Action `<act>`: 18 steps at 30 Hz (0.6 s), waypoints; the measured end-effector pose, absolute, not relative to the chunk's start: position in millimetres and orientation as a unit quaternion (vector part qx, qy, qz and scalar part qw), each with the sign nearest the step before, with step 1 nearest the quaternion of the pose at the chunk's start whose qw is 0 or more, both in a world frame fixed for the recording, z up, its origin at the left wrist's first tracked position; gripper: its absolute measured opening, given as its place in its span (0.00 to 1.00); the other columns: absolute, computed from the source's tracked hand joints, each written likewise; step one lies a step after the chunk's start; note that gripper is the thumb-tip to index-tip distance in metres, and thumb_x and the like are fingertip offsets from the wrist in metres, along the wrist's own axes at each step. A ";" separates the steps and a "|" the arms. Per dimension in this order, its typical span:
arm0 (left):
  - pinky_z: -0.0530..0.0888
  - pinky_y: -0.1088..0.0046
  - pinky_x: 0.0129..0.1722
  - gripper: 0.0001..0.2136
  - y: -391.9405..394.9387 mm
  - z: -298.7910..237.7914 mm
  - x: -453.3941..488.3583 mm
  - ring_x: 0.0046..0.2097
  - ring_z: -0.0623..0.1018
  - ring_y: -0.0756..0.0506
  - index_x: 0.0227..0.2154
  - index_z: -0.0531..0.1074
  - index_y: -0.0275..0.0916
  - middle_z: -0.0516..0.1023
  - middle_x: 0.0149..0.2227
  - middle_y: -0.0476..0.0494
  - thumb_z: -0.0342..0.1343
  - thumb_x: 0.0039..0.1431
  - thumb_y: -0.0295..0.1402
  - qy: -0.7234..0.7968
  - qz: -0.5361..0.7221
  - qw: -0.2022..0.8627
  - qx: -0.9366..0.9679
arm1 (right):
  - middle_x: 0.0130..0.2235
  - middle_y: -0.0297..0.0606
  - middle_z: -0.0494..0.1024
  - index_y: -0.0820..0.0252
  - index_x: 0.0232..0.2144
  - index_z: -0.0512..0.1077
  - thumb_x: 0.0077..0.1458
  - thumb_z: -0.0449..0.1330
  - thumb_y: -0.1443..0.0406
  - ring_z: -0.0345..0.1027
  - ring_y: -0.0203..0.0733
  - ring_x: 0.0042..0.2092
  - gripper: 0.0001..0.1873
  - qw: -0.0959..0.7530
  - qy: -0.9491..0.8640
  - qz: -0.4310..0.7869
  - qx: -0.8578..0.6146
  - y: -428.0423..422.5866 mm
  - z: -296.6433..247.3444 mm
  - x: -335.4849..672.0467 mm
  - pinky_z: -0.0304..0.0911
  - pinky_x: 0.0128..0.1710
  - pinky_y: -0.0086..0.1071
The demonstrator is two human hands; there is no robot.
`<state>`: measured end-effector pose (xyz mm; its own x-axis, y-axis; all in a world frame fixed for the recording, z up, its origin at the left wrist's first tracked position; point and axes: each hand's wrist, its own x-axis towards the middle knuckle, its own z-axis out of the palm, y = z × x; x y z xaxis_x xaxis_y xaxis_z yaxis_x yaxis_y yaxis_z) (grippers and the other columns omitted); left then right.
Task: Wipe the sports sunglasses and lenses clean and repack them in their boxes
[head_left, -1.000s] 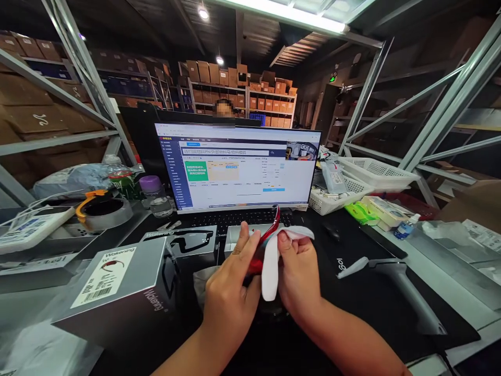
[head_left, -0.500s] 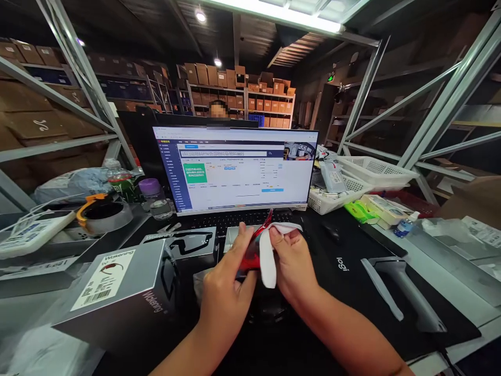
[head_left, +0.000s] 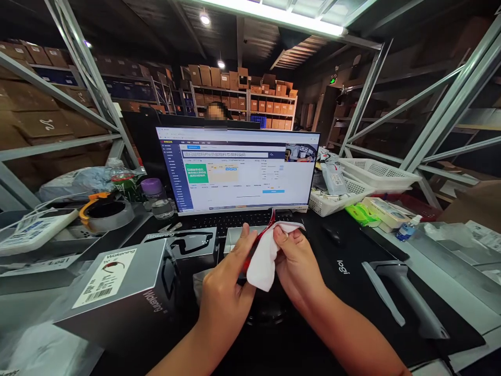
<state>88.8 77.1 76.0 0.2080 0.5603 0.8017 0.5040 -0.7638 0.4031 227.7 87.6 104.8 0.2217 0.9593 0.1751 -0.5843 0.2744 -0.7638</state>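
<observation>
White cloth (head_left: 263, 263) has spread wider and swung left, over the red glasses (head_left: 271, 222). They look shiny, and sit between the two hands, in front of the screen (head_left: 238, 175). Their thin arm slants up and right, toward it. Left hand (head_left: 225, 284) holds the glasses; right hand (head_left: 299, 261) pinches the cloth. Most of the glasses is hidden.

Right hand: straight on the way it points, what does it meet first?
Most likely the red glasses held in the left hand. The right hand already grips the white cloth, which overlaps the glasses in this view. Exact depth between them is unclear.
</observation>
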 end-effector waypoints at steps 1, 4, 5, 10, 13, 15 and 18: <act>0.73 0.71 0.58 0.30 78.1 75.8 87.8 0.61 0.73 0.43 0.67 0.58 0.49 0.64 0.67 0.44 0.53 0.63 0.25 0.345 0.528 0.028 0.776 | 0.28 0.34 0.75 0.57 0.26 0.72 0.45 0.72 0.53 0.66 0.37 0.28 0.17 0.738 -0.340 0.492 -0.312 86.1 98.3 223.1 0.66 0.29 0.30; 0.72 0.71 0.60 0.30 80.9 75.9 82.7 0.61 0.73 0.42 0.66 0.59 0.46 0.63 0.67 0.42 0.56 0.62 0.27 0.361 0.526 0.033 0.769 | 0.21 0.32 0.71 0.58 0.20 0.70 0.48 0.70 0.54 0.60 0.35 0.24 0.18 0.731 -0.438 0.350 -0.389 78.2 75.8 207.7 0.61 0.24 0.29; 0.73 0.71 0.59 0.30 81.4 76.2 81.1 0.61 0.74 0.41 0.66 0.60 0.45 0.62 0.67 0.41 0.57 0.62 0.29 0.371 0.525 0.034 0.765 | 0.18 0.31 0.67 0.58 0.16 0.68 0.48 0.70 0.55 0.56 0.34 0.22 0.20 0.712 -0.481 0.320 -0.399 75.9 70.7 204.4 0.59 0.23 0.29; 0.74 0.71 0.57 0.31 80.1 79.2 81.6 0.59 0.76 0.41 0.66 0.60 0.43 0.68 0.64 0.39 0.60 0.60 0.31 0.375 0.530 0.042 0.759 | 0.17 0.28 0.65 0.58 0.15 0.67 0.44 0.72 0.61 0.58 0.34 0.22 0.19 0.689 -0.501 0.382 -0.357 77.9 83.2 213.7 0.62 0.25 0.29; 0.74 0.72 0.58 0.29 78.6 81.5 84.5 0.60 0.75 0.43 0.66 0.59 0.45 0.68 0.65 0.41 0.55 0.62 0.27 0.343 0.529 0.044 0.775 | 0.27 0.33 0.78 0.58 0.26 0.77 0.42 0.75 0.60 0.71 0.39 0.31 0.12 0.716 -0.398 0.494 -0.293 84.1 101.5 228.4 0.70 0.35 0.32; 0.74 0.70 0.58 0.29 79.1 82.4 84.7 0.61 0.73 0.43 0.66 0.60 0.46 0.67 0.65 0.41 0.52 0.63 0.25 0.325 0.524 0.042 0.786 | 0.31 0.33 0.81 0.56 0.30 0.79 0.42 0.76 0.61 0.73 0.38 0.33 0.13 0.721 -0.346 0.541 -0.261 87.3 107.3 233.9 0.71 0.37 0.30; 0.74 0.69 0.58 0.28 81.4 83.9 82.4 0.61 0.74 0.42 0.65 0.61 0.46 0.67 0.65 0.41 0.54 0.62 0.26 0.318 0.518 0.054 0.792 | 0.32 0.31 0.82 0.55 0.31 0.79 0.42 0.77 0.62 0.74 0.35 0.33 0.14 0.714 -0.336 0.563 -0.247 93.9 106.6 237.0 0.71 0.37 0.28</act>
<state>82.4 81.4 83.9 0.2601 0.5597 0.7868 0.4486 -0.7916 0.4149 237.0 93.9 106.6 0.1401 0.9694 0.2013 -0.6383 0.2439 -0.7301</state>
